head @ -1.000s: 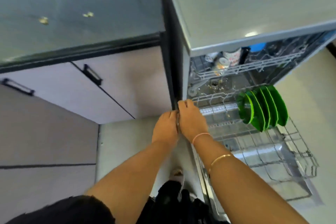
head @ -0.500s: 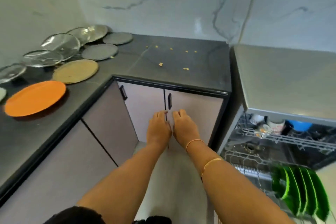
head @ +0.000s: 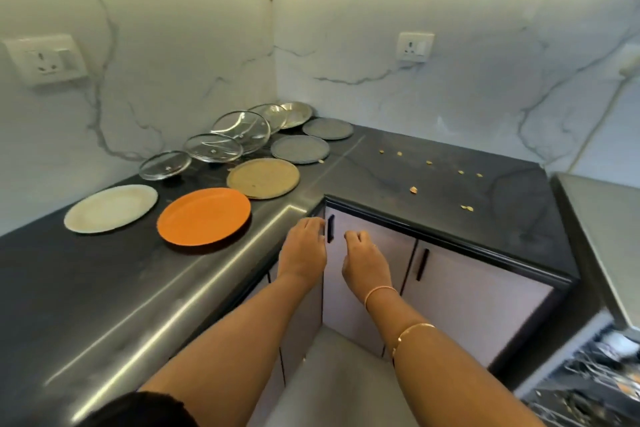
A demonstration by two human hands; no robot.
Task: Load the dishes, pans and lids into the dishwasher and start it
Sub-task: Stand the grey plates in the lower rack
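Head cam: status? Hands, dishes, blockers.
Left hand, right hand empty, loosely curled. Orange plate, lids on counter, unloaded. Nothing on the plate.

You had a dark, L-shaped bench before you. On its left run, near the front edge, a white plate lay just beside an orange plate, with a tan plate toward the inner corner. Along the wall edge ran three glass lids, then two steel discs in the back corner, with two grey plates beside them. Crumbs dotted the right run.
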